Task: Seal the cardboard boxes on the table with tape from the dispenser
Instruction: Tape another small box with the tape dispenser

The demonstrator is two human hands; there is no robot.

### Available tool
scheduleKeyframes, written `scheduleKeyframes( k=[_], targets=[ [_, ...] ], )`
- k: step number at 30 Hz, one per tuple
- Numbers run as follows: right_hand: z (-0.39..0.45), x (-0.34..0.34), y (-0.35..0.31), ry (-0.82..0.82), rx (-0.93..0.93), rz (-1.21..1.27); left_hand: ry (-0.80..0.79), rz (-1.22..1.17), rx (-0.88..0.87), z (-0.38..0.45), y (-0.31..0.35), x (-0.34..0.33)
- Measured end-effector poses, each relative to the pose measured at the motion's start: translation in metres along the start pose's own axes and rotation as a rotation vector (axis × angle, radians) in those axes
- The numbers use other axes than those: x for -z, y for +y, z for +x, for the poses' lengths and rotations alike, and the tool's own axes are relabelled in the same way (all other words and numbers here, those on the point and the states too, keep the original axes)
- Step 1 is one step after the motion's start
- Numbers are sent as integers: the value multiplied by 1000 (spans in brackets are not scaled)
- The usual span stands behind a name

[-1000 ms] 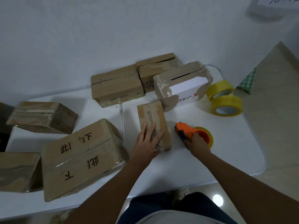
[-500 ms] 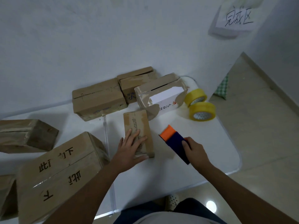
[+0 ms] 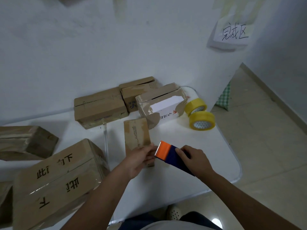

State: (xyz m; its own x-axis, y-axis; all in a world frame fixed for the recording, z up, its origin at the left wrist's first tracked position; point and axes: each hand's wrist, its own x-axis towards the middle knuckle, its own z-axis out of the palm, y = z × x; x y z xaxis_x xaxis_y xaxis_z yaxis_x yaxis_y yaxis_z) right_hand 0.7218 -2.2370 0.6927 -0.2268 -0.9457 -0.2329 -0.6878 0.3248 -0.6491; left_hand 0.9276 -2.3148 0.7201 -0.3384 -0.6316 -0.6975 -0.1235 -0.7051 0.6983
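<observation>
Over the small box [image 3: 137,138], the right hand [image 3: 193,159] grips the dispenser [image 3: 172,154]; the left hand [image 3: 141,158] pinches at its toothed edge, which could scratch a finger.

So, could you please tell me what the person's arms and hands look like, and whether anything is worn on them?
Both forearms are bare as far as the frame shows: no sleeves, gloves, watch or bands. The left hand and the right hand carry no visible rings or markings.
</observation>
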Motion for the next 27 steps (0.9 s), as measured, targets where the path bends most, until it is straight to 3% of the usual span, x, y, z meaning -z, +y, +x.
scheduleKeyframes(
  k=[10, 20, 27],
  targets=[
    [0, 5, -2, -12, 49, -27, 4, -36, 7, -5, -3, 1],
    [8, 14, -26, -103, 147, -200, 164, 22, -58, -7, -18, 3],
    [17, 24, -28, -163, 182, -315, 316, -127, -153, -12, -16, 24]
  ],
)
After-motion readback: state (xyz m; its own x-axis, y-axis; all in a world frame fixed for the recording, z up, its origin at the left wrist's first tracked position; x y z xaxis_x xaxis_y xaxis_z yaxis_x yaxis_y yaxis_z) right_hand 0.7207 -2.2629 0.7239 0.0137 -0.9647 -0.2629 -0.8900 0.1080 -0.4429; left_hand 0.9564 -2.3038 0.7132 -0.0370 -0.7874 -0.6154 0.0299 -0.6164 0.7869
